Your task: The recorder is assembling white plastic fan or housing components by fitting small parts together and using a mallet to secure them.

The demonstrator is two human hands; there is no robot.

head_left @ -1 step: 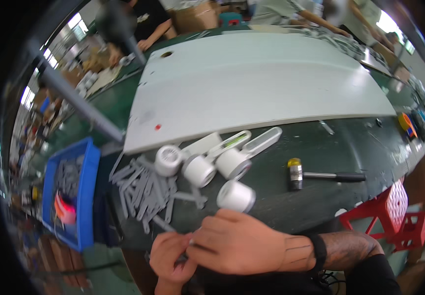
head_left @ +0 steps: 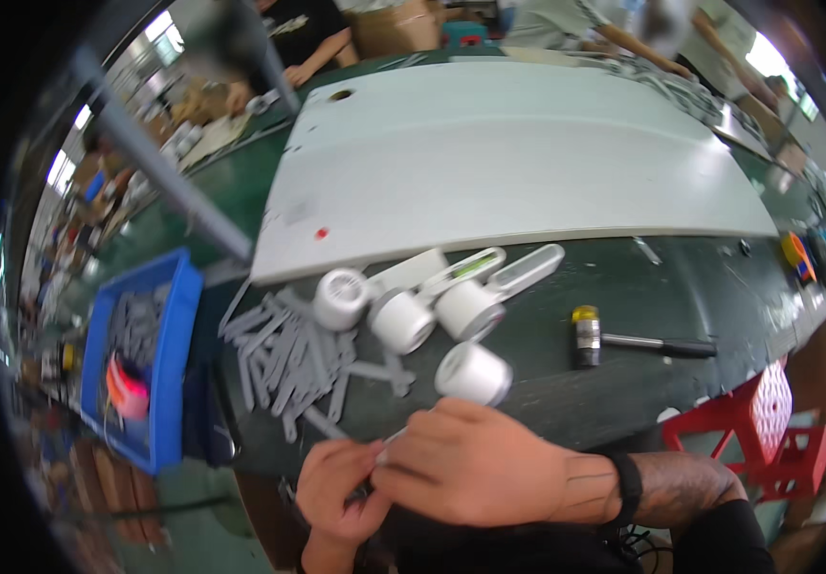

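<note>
Big white board (head_left: 528,153) hogging the far part of the dark green table (head_left: 556,407), with a little red spot (head_left: 322,232) near its left edge. Grey metal post (head_left: 159,167) slants on the left, red plastic stool (head_left: 771,411) sits off to the right, cardboard box (head_left: 396,29) in back, co-worker in black (head_left: 300,33) across the way.

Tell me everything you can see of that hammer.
The hammer lies on its side on the dark green table, right of the white cylinders. Its silvery, metal-looking head has a yellow far face and a dark near one; a shiny shaft runs right into a black grip. Only the table appears to touch it.
</note>
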